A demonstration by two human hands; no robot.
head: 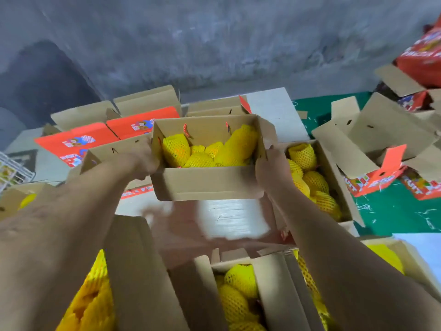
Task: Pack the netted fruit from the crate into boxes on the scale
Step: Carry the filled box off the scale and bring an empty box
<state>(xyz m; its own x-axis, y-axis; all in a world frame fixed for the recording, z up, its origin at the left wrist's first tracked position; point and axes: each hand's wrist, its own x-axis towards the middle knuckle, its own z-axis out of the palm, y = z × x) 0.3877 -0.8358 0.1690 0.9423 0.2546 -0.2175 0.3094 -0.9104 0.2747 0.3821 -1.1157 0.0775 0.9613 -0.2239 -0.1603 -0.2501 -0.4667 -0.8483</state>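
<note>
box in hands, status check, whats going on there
Left hand and right hand grip the ends of the filled box. Held up, netted fruit inside. Another filled box close on the right, open flaps around.

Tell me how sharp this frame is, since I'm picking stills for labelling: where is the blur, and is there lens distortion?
Head view: the held box and its netted fruit are fairly sharp; below it a pale smear of motion blur hides what may be the scale; both forearms are soft. Wide-angle distortion bends the edges. Lighting is even, without harsh glare.
</note>
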